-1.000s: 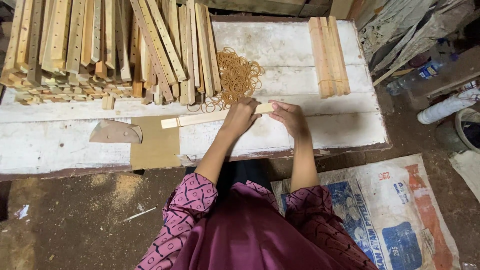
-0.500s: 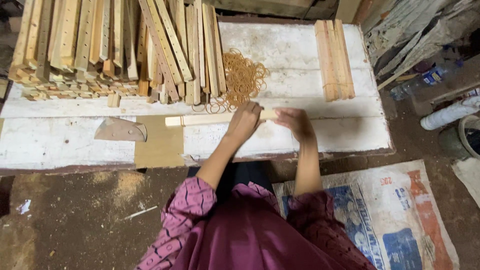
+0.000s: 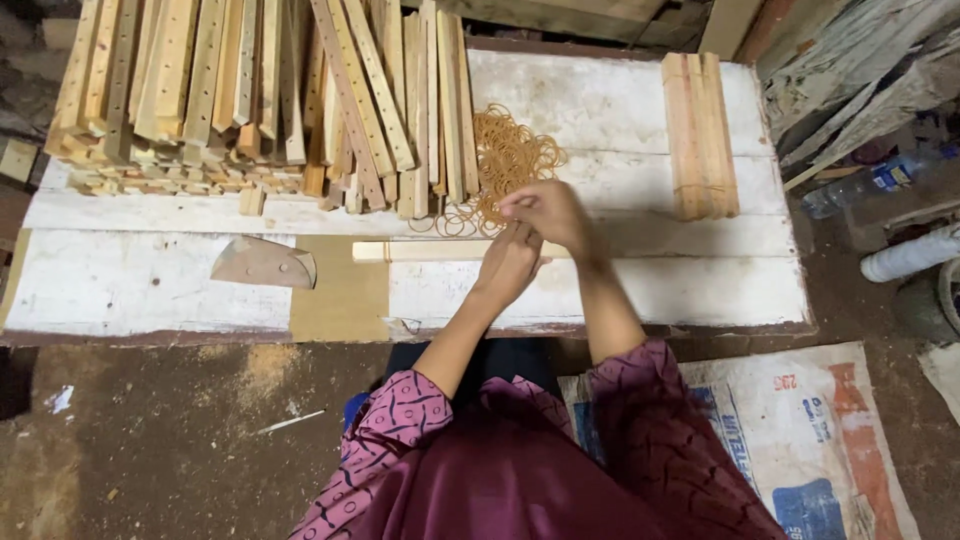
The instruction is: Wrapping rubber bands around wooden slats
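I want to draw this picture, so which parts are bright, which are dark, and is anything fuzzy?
Head view: the white-painted wooden table is brightest, evenly lit, no glare; the brown dirt floor and top corners fall into shadow; the right hand over the heap of tan rubber bands looks slightly soft; the pale wooden stick stays sharp.

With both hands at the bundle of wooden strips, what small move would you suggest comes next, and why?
Probably loop a band over the near end of the strip bundle. The right hand is at the edge of the rubber band pile, the left hand rests on the bundle, and only its far end shows a band.
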